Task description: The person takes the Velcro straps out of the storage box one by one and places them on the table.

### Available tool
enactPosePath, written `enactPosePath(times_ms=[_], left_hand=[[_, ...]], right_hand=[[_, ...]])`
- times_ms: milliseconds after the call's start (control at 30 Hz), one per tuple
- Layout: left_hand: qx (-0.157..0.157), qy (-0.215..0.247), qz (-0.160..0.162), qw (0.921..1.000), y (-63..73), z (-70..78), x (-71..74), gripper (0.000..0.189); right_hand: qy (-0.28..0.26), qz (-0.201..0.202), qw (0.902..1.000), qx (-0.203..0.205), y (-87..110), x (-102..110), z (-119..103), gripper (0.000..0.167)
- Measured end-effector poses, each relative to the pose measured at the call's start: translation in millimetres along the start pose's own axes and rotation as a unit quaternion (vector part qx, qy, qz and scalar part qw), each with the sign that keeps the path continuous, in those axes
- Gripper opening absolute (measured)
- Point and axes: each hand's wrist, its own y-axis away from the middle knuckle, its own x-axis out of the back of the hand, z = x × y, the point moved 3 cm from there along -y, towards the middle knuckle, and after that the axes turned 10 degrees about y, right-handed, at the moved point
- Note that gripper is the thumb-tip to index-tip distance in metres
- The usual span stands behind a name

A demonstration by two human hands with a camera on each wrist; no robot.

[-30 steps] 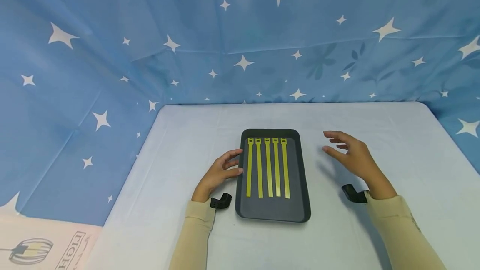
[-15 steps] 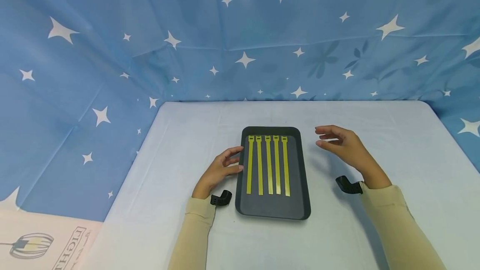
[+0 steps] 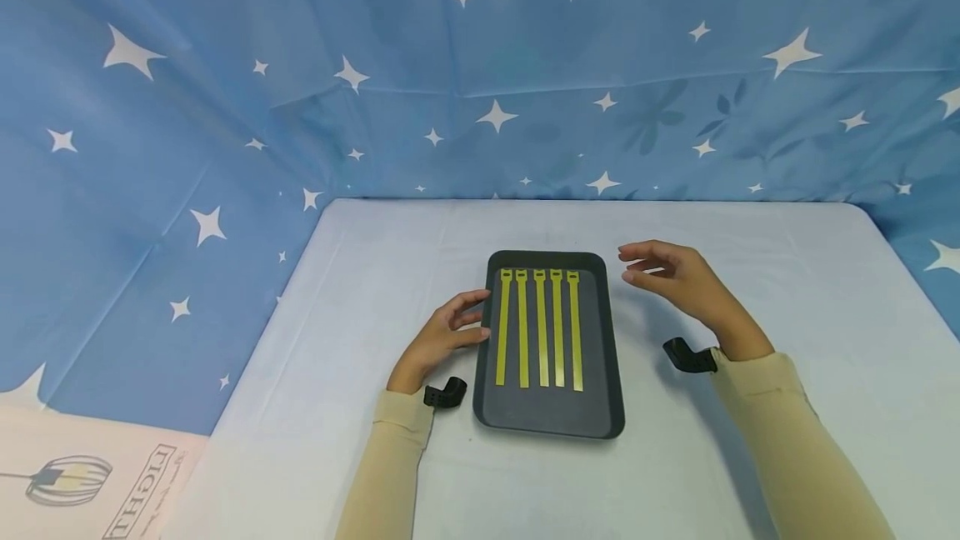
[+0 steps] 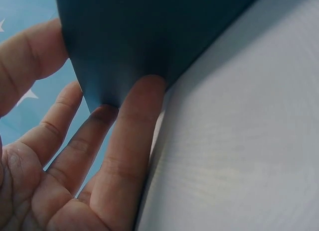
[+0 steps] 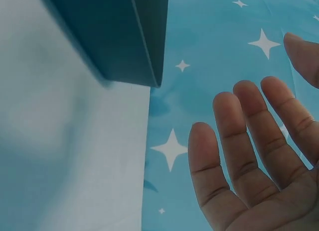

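Several yellow cable straps (image 3: 541,332), each with a slotted head at the far end, lie side by side in a dark grey tray (image 3: 543,417). My left hand (image 3: 438,340) is at the tray's left side. In the left wrist view its relaxed fingers (image 4: 127,136) touch the outside of the tray wall (image 4: 114,42). Raised off the table to the right of the tray is my right hand (image 3: 678,277), holding nothing. The right wrist view shows its spread, gently bent fingers (image 5: 232,126) apart from the tray corner (image 5: 114,37).
The tray stands on a table with a white cloth (image 3: 390,248). A blue curtain with white stars (image 3: 480,65) hangs behind and to the left. At the lower left is a pinkish printed cloth (image 3: 90,473). Each wrist wears a black camera mount (image 3: 445,392).
My right hand has moved left and a little away from me, closer to the tray's far right corner. The left hand stays at the tray's side, and the straps lie as before.
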Motion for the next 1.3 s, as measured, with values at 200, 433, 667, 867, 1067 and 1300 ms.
enactPosePath(times_ms=[200,433,667,867,1067,1300], left_hand=[[0.001,0.003,0.000,1.0000,0.1,2.0,-1.5,0.069],[0.006,0.010,0.001,0.9999,0.1,1.2,-1.8,0.070],[0.004,0.014,0.001,0.9999,-2.8,-0.8,-0.4,0.070],[0.004,0.015,0.006,0.9999,-3.2,-1.3,1.1,0.070],[0.005,0.014,0.010,0.9998,-3.3,-0.3,1.3,0.070],[0.006,0.020,0.010,0.9997,-2.2,0.0,0.3,0.070]], right_hand=[[-0.012,-0.018,0.9998,-0.005,-8.8,-0.6,-6.8,0.044],[-0.020,-0.037,0.9991,0.000,-16.9,-0.3,-14.9,0.042],[-0.017,-0.060,0.9980,0.002,-27.2,-5.6,-21.7,0.044],[-0.049,-0.088,0.9949,0.007,-37.3,-14.0,-25.5,0.041],[-0.065,-0.113,0.9913,0.018,-46.4,-20.8,-25.1,0.036],[-0.080,-0.145,0.9855,0.038,-56.8,-31.1,-24.6,0.037]])
